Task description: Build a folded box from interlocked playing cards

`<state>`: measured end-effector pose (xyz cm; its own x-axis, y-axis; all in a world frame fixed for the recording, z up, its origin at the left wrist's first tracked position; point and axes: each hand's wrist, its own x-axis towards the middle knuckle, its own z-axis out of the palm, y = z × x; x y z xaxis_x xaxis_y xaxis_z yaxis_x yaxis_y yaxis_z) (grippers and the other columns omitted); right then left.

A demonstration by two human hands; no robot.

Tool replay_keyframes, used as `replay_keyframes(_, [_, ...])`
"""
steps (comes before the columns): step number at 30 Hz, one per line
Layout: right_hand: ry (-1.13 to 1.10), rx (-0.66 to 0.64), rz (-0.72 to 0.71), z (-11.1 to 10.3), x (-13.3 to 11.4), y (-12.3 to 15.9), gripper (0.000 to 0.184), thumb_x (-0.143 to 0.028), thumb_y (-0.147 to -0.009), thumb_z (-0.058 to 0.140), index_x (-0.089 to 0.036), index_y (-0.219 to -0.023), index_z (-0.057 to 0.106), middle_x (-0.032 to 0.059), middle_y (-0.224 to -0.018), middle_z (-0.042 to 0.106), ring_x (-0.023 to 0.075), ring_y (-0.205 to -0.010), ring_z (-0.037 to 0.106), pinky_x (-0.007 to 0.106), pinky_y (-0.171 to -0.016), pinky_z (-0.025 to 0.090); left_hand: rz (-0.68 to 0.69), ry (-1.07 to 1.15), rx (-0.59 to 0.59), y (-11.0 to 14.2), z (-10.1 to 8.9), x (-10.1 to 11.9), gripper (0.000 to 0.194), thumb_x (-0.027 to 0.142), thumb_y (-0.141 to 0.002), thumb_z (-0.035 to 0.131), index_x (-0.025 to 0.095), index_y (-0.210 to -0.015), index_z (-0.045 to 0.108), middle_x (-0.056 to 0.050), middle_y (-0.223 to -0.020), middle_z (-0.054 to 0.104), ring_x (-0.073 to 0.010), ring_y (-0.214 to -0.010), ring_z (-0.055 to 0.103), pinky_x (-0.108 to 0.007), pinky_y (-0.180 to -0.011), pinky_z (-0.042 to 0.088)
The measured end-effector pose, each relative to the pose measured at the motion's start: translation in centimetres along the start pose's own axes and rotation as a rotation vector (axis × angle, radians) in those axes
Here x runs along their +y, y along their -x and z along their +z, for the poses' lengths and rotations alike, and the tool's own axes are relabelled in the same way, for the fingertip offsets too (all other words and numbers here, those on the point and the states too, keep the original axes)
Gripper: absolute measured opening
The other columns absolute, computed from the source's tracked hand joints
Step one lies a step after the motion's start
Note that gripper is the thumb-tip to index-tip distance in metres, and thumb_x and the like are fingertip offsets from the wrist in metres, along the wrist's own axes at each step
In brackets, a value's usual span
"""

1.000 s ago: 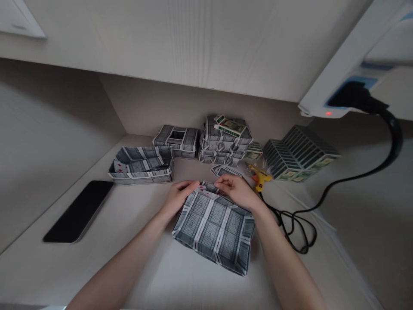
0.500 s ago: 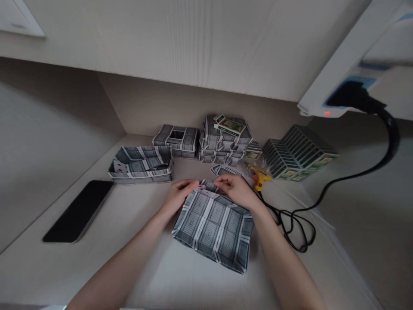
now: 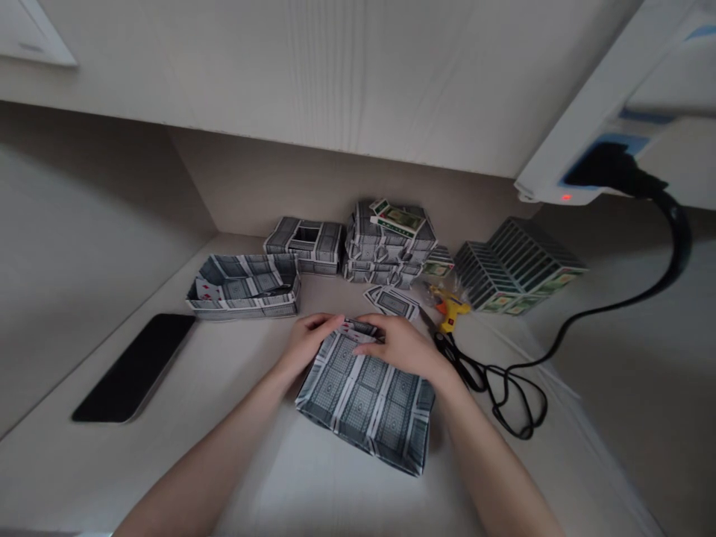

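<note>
A box made of grey-backed playing cards lies tilted in front of me, its open side with raised edges towards me. My left hand grips the far left corner, thumb along the top edge and fingers out of sight behind. Across the far edge, my right hand is closed with its thumb over the inner face and fingers at a small upright card flap. Red pips show on the white card faces there. Loose cards lie just beyond my right hand.
An open card tray and a phone lie left. Behind are a box with an opening and stacked card boxes. Rightward are scissors, a yellow glue gun, its black cord and stacked card packs.
My right hand has shifted left and towards me, its thumb now lying over the box's inner face. More of the loose cards and the scissors show behind it.
</note>
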<state>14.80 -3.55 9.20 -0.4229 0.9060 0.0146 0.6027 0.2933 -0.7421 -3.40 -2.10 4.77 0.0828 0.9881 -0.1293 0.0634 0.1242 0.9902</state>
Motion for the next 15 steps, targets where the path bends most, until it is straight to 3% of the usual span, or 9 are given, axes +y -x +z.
replay_keyframes(6, [0.239,0.066,0.028,0.5,0.3,-0.3,0.017,-0.018,-0.077,0.052,-0.02,-0.09,0.063,0.0048,-0.085,0.067,0.0173,-0.078,0.06,0.025,-0.068,0.039,0.012,0.024,-0.018,0.1,0.0,-0.1,0.035,0.05,-0.066,0.06,0.015,-0.07,0.067,-0.002,-0.069,0.067,-0.0165,-0.066,0.058,-0.024,-0.06,0.041])
replay_keyframes(9, [0.278,0.064,0.034,0.6,0.7,-0.5,0.016,-0.015,-0.077,0.052,-0.02,-0.086,0.064,0.0044,-0.082,0.067,0.0165,-0.075,0.059,0.024,-0.066,0.037,0.046,0.044,-0.075,0.2,-0.1,0.0,0.037,0.05,-0.068,0.058,0.016,-0.079,0.068,-0.004,-0.08,0.069,-0.0182,-0.073,0.06,-0.025,-0.066,0.044])
replay_keyframes(15, [0.292,0.037,0.004,1.2,0.8,-0.6,0.015,-0.018,-0.079,0.051,-0.019,-0.087,0.063,0.005,-0.082,0.067,0.0164,-0.074,0.059,0.023,-0.065,0.037,0.223,-0.128,-0.142,0.2,-0.3,-0.3,0.034,0.038,-0.067,0.062,0.018,-0.095,0.066,-0.005,-0.096,0.067,-0.02,-0.089,0.059,-0.029,-0.081,0.044])
